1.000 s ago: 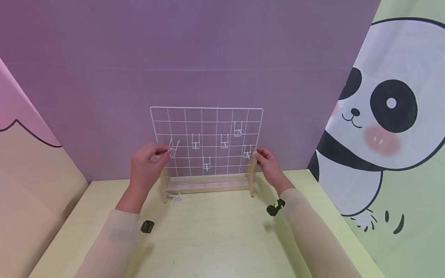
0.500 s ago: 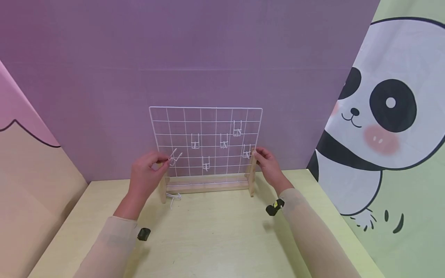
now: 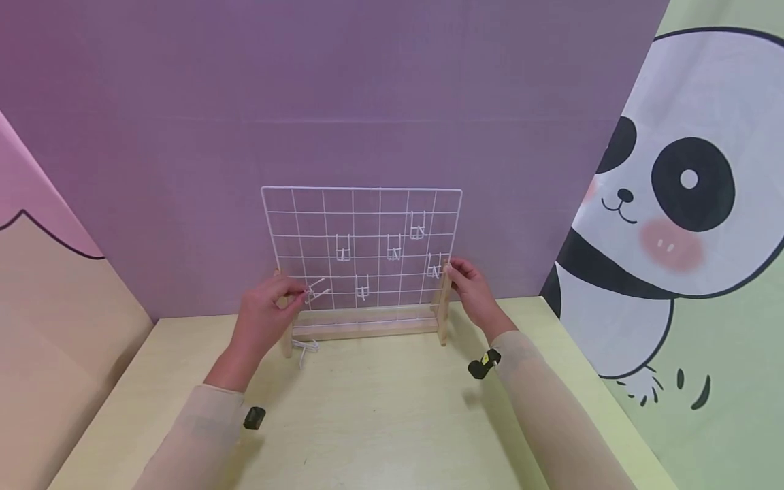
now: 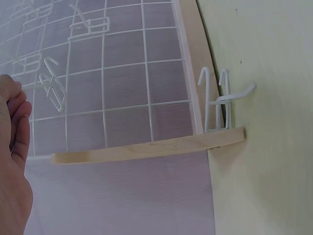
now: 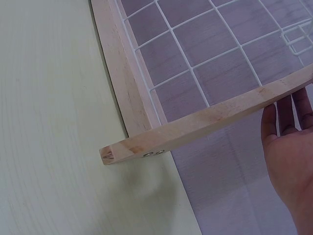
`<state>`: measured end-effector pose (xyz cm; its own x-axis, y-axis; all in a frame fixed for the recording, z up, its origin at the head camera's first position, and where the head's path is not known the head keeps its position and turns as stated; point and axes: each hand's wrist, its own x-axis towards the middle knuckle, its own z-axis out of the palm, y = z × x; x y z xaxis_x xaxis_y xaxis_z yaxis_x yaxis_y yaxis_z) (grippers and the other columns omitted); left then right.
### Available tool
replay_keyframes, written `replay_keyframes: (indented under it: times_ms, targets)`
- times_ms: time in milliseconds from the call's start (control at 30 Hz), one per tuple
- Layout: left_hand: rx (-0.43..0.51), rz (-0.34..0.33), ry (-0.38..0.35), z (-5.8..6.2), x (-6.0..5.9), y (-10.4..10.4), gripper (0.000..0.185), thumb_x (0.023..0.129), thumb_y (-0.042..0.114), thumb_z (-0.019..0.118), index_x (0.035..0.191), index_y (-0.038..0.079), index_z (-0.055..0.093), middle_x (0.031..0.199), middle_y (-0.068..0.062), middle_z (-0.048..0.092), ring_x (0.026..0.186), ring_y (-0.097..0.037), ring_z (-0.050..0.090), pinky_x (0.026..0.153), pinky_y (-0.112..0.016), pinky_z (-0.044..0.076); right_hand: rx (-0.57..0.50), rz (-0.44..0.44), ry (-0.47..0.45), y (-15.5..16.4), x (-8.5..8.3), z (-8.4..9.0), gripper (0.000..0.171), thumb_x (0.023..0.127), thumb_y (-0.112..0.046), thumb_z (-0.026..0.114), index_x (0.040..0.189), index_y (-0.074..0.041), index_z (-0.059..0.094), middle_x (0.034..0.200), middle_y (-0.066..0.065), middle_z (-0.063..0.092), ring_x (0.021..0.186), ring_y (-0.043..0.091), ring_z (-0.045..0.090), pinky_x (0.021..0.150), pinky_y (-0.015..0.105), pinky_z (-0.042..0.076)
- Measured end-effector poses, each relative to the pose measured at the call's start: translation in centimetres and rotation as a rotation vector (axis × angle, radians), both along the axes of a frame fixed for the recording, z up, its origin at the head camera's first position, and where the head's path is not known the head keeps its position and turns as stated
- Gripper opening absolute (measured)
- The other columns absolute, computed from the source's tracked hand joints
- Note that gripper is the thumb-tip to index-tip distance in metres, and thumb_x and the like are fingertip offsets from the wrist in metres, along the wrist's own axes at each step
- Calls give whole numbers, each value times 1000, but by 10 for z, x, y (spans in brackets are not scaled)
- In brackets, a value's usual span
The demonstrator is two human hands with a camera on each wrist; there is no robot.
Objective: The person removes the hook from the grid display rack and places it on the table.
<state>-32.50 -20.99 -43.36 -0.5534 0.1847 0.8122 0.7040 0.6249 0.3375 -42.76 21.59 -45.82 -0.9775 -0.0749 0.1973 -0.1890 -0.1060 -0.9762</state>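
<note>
My left hand [image 3: 266, 309] pinches a white wire hook [image 3: 319, 292] between thumb and fingertips, in front of the lower left of a white wire grid panel [image 3: 361, 188]. In the left wrist view this hook [image 4: 53, 86] is tilted, its prongs away from the fingers; whether it touches the grid I cannot tell. The panel stands upright in a wooden stand [image 3: 367, 333]. My right hand [image 3: 474, 294] grips the stand's right wooden post [image 3: 444, 309], thumb in front. In the right wrist view its fingers [image 5: 286, 115] lie along the post's outer side, partly hidden.
Several white hooks hang on the grid, one of them at the upper right [image 3: 418, 231]. Another loose hook [image 3: 304, 346] lies by the stand's left foot on the pale table [image 3: 380, 422]. Behind rises a purple backdrop [image 3: 367, 88]; a panda print [image 3: 689, 204] is at right.
My left hand has lowered the hook down the grid's left side, and the hook has turned so its prongs point more to the right. My right hand has stayed at the post.
</note>
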Motion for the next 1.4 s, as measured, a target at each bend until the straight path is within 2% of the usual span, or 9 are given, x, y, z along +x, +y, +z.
replay_keyframes:
  times_ms: [100, 200, 267, 333, 400, 667, 867, 1100, 1400]
  targets:
    - [-9, -4, -4, -3, 0, 2, 20, 86, -12, 87, 99, 3, 81, 96, -8, 80, 85, -24, 75, 77, -16, 56, -17, -2, -3, -1, -2, 0, 20, 114, -14, 63, 130, -3, 66, 116, -2, 68, 115, 16, 63, 124, 43, 43]
    - [-30, -2, -11, -6, 0, 5, 18, 87, -9, 88, 99, 3, 82, 97, -6, 80, 86, -23, 74, 73, -27, 61, -22, -6, -3, -1, -2, 1, 19, 113, -13, 63, 129, -3, 66, 115, -2, 69, 114, 15, 63, 123, 43, 43]
    - [-48, -4, -21, -9, -1, 7, 17, 88, -8, 88, 99, 3, 83, 96, -5, 79, 86, -23, 74, 72, -28, 62, -22, -7, -6, -1, -1, 2, 19, 113, -13, 63, 130, -3, 65, 115, -3, 69, 114, 14, 64, 124, 44, 43]
    - [-70, -11, -32, -12, -1, 8, 17, 88, -7, 88, 100, 4, 82, 96, -4, 79, 86, -22, 74, 70, -39, 65, -12, -7, -10, 0, 1, 3, 20, 113, -13, 63, 131, -3, 65, 116, -3, 69, 114, 14, 64, 124, 44, 43]
    - [-88, -24, -36, -15, -2, 9, 18, 88, -8, 88, 100, 5, 82, 96, -4, 79, 86, -22, 74, 71, -43, 66, -15, -8, -13, -1, 2, 4, 21, 113, -13, 63, 132, -2, 65, 117, -2, 68, 114, 15, 64, 124, 44, 43]
    - [-148, -45, -49, -26, -6, 11, 19, 87, -8, 88, 98, 6, 81, 95, -2, 77, 85, -23, 74, 74, -43, 66, 14, -8, -11, 1, -1, 3, 24, 114, -16, 63, 134, -2, 65, 121, 1, 68, 116, 15, 64, 124, 43, 44]
    - [-207, -30, -114, -36, -9, 14, 16, 90, -4, 87, 98, 8, 81, 101, -3, 79, 93, -26, 75, 81, -46, 65, -9, -5, -7, 0, -1, 3, 25, 113, -14, 63, 134, 0, 65, 117, -2, 69, 114, 15, 64, 118, 39, 47]
    - [-257, -30, -119, -45, -10, 17, 16, 90, -4, 88, 100, 8, 82, 98, -1, 77, 90, -23, 73, 80, -44, 65, -21, 1, 9, -2, -1, 2, 23, 113, -12, 63, 132, 1, 65, 112, -5, 70, 110, 13, 64, 112, 33, 50]
    - [-260, -24, -163, -56, -10, 19, 18, 88, -3, 90, 99, 9, 83, 94, 1, 76, 87, -21, 70, 78, -42, 65, -35, 2, 3, -1, 0, 2, 21, 114, -11, 62, 131, 0, 65, 113, -5, 69, 112, 13, 63, 116, 37, 46]
